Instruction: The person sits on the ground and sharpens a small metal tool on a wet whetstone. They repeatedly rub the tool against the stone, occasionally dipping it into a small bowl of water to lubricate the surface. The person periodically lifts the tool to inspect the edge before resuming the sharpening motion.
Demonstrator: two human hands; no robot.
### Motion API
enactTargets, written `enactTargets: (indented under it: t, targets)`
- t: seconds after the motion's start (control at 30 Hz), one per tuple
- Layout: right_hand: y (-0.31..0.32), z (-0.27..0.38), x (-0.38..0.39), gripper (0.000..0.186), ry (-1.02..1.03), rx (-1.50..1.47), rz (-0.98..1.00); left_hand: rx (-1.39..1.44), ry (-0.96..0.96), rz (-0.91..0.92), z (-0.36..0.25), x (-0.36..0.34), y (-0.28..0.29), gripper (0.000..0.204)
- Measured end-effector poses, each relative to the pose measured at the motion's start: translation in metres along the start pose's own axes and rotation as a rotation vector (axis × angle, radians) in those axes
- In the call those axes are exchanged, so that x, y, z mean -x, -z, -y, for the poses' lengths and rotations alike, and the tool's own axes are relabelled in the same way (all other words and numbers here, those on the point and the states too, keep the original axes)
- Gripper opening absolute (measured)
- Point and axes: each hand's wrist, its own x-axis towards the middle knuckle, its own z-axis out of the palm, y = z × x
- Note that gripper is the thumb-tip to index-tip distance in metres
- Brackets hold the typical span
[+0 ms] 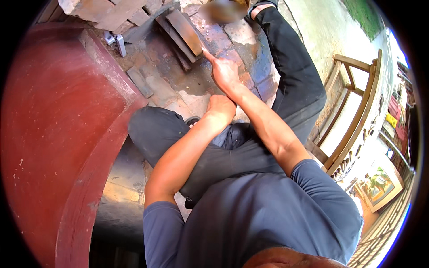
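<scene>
My right hand (225,73) reaches forward with its index finger stretched out. The fingertip is at the near end of a long dark block (184,32), whose end looks orange-brown and wet. That block lies along another dark slab (174,38), both tilted on the brick floor. Close below my right wrist, my left hand (221,108) is closed, seen from its back. Its fingertips are hidden, so I cannot see whether anything is inside. A blurred brown round thing (223,11) sits at the top edge, beyond the block.
A large red panel-like surface (62,125) fills the left side. Broken bricks (109,15) are piled at the far left, near two small pale pieces (115,42). A flat grey stone (140,82) lies on the floor. At right stands a wooden frame (357,107).
</scene>
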Motion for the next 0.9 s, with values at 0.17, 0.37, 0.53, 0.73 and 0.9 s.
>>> enactTargets:
  t: [0.17, 0.37, 0.53, 0.73, 0.9]
  targets:
    - [0.001, -0.002, -0.004, 0.070, 0.029, -0.041, -0.067, 0.021, -0.066, 0.056, -0.005, 0.005, 0.001, 0.026]
    - [0.005, 0.005, -0.004, 0.069, -0.012, -0.038, -0.017, 0.053, -0.042, 0.067, 0.001, 0.005, -0.007, 0.036]
    - [0.006, 0.005, 0.002, 0.053, -0.028, -0.032, 0.004, 0.113, -0.036, 0.056, 0.001, 0.003, 0.003, 0.037]
    - [0.008, 0.008, -0.012, 0.050, -0.001, -0.066, -0.070, 0.071, -0.055, 0.026, 0.002, 0.003, -0.002, 0.039]
    - [0.009, 0.008, 0.012, 0.047, -0.031, -0.064, 0.049, 0.040, -0.029, 0.069, 0.005, -0.003, 0.001, 0.038]
